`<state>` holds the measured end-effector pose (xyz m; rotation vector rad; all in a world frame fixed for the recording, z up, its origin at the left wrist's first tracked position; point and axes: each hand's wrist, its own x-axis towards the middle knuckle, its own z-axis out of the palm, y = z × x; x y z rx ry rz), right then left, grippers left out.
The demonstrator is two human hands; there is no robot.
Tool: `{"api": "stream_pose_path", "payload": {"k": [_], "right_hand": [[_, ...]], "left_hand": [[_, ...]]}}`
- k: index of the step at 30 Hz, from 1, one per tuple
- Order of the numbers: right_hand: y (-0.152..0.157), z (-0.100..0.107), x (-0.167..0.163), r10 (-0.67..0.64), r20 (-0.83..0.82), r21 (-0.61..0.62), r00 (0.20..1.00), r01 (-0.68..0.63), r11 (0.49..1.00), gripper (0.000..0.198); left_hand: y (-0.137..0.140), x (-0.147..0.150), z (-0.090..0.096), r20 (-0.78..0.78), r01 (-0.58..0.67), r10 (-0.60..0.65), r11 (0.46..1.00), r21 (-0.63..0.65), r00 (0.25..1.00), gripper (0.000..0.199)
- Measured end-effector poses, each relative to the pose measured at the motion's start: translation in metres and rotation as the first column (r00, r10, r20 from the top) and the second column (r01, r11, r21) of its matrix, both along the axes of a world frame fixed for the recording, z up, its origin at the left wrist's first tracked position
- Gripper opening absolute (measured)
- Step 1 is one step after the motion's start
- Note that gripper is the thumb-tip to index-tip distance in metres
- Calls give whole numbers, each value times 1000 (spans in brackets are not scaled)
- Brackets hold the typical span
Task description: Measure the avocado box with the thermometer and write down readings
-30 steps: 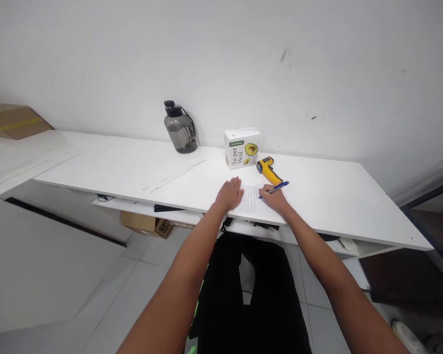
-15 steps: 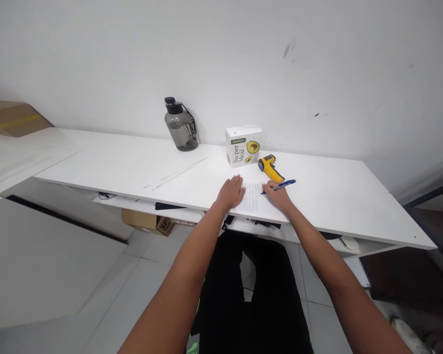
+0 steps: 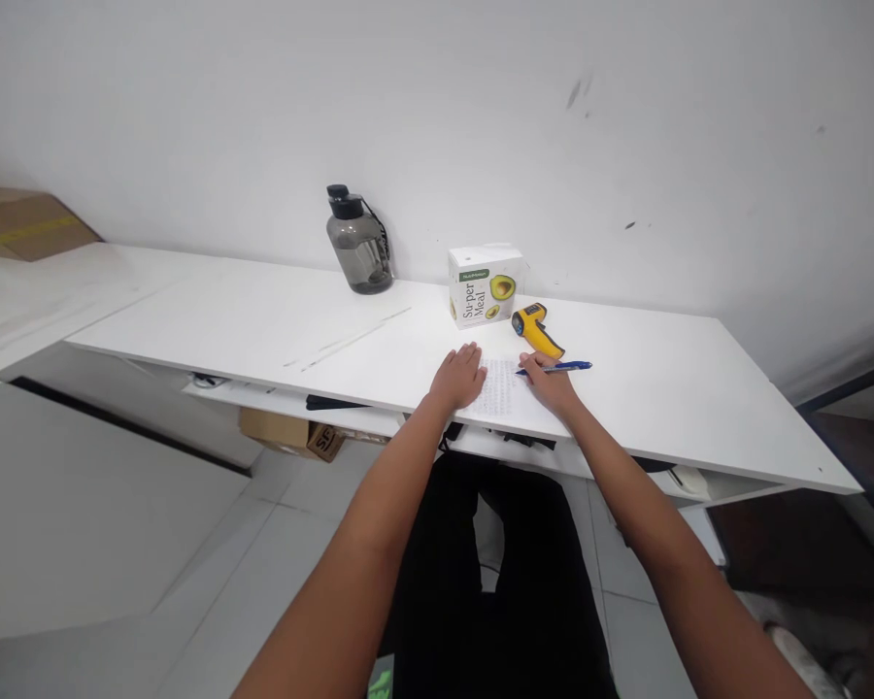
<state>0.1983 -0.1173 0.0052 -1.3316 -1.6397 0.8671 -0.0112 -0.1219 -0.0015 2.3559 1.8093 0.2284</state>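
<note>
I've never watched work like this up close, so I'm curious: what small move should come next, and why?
Probably the right hand should make another short stroke with the pen: its tip is down at the paper, which bears rows of marks, and the left hand lies flat at the sheet's left side, seemingly steadying it.

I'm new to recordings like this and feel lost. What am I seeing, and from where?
There's no robot here: someone works bare-handed, filmed by one head-worn camera looking forward and down. So the arms reaching in from below belong to the wearer. The left hand rests at the left edge of a sheet of paper covered in writing. The right hand holds a blue pen. Also on the white table are a Su-per Meal box, a yellow-and-black infrared thermometer and a gray water jug.
</note>
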Motion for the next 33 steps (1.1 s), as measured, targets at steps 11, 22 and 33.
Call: {"api": "stream_pose_path", "payload": {"k": [11,22,33], "right_hand": [[-3,-1,4,-76,-35,-4,996,76,997,55],[8,-21,-2,-79,256,229,963,19,973,43],[17,-23,3,-149,-82,-9,986,148,989,41]], "left_hand": [[-1,0,1,10,4,-3,1000,-6,1000,64],[1,1,-2,6,-3,2,1000,20,1000,63],[2,1,-2,53,-13,13,1000,4,999,71]]}}
